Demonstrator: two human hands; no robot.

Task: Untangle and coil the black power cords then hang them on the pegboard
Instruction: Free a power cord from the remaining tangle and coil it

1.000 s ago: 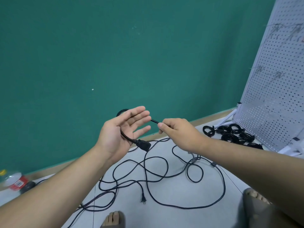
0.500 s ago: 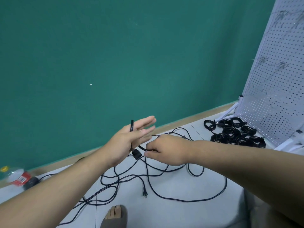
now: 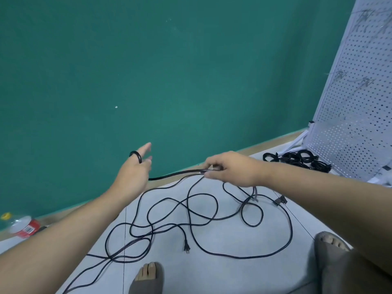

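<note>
Coiling looks under way: your left hand [image 3: 133, 172], fingers straight, carries a loop of the thin black rubber power cord [image 3: 174, 174]; your right hand [image 3: 231, 168] pinches it. The rest lies tangled on the floor [image 3: 233, 272]. Next, feed another loop without snagging.

Black power cords [image 3: 186, 247] are sheathed in smooth, slightly glossy plastic. Pegboard [image 3: 360, 128] is seen as white, matt, perforated sheet. Floor [image 3: 222, 276] is laid in smooth pale tiles. Wall [image 3: 148, 71] is finished matt green. Bottle [image 3: 18, 222] is clear plastic, label [image 3: 29, 229] glossy red.
</note>
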